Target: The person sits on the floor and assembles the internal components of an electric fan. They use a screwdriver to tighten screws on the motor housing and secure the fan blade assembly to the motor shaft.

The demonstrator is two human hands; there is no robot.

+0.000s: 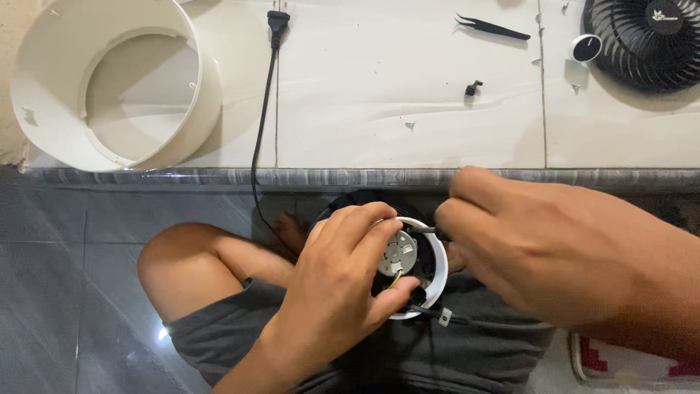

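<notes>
Soft, even light falls from above, bright on the pale tiled floor (408, 87) and dimmer on the dark glossy tiles (73, 292), where one small glare spot shines. Shadows stay faint. The right hand (554, 255) looks slightly blurred; the rest is fairly sharp.

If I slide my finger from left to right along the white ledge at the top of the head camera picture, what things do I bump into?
Big white round housing → black plug and cord → tiny screw → small black clip → black tweezers → small round black-and-white knob → black fan grille.
</notes>
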